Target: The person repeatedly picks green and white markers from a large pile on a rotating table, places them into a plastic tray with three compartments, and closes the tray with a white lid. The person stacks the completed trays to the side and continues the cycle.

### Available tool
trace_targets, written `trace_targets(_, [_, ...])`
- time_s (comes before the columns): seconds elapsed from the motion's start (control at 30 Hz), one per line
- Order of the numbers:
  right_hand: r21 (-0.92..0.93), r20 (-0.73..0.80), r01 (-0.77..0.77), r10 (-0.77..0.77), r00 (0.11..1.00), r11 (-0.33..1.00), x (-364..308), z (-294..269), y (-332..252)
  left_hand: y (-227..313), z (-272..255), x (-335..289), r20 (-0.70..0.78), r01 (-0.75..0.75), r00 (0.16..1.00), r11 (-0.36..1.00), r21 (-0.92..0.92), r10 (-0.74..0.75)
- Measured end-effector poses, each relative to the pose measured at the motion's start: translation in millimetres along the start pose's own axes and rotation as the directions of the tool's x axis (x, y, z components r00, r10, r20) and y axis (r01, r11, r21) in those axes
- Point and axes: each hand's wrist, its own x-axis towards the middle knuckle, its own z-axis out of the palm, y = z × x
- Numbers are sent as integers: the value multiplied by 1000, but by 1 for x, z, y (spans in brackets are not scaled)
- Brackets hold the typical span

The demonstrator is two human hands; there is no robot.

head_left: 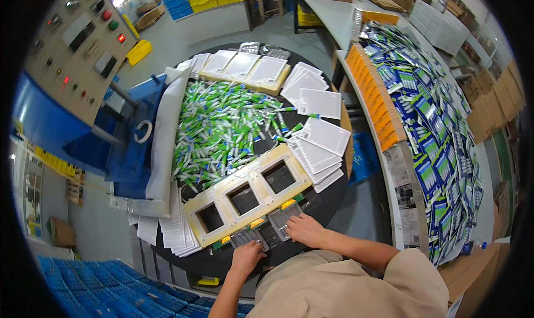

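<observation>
My left hand has its fingers closed on a clear plastic blister tray at the near edge of the round black table. To its right, my right hand grips another clear blister tray. Green, orange-marked cards show partly beside the trays. Just beyond both hands lies a cream frame with three rectangular openings, set at a slant. Behind it spreads a heap of small green-and-white tubes. White backing cards lie in fanned stacks to the right, with more cards at the left.
A press with a control panel and blue body stands at the left. Another cream frame with white cards sits at the table's far side. Blister packs pile on the right bench behind orange boxes. Blue crates fill the lower left.
</observation>
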Motion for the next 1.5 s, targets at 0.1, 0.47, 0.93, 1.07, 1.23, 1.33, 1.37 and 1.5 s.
trace_targets(0.1, [73, 217, 0, -16, 976, 997, 14, 14, 12, -13, -2, 1, -25, -100, 995, 989, -109, 98])
trace_targets(0.47, [43, 6, 124, -125, 992, 991, 7, -5, -6, 3, -16, -7, -113, -62, 991, 997, 36, 65])
trace_targets(0.93, [40, -97, 121, -117, 988, 992, 142, 8, -1, -73, -64, 9, -554, 140, 833, 965, 223, 7])
trace_targets(1.07, [361, -36, 31, -19, 999, 932, 146, 20, 28, -98, -36, 8, -590, 80, 805, 997, 4, -62])
trace_targets(1.23, [462, 205, -22, -83, 975, 887, 171, 3, 48, -77, -40, 3, -648, 5, 753, 985, -172, -117])
trace_targets(1.33, [521, 294, -9, -169, 941, 854, 187, -2, 60, -36, -25, 4, -703, -9, 706, 991, -131, -86])
trace_targets(1.37, [525, 270, 21, -190, 944, 851, 190, -2, 64, -23, -19, 9, -705, -38, 707, 992, -117, -56])
trace_targets(1.5, [441, 262, 85, -219, 940, 894, 192, 6, 64, 6, 5, 34, -656, 78, 753, 984, 161, 48])
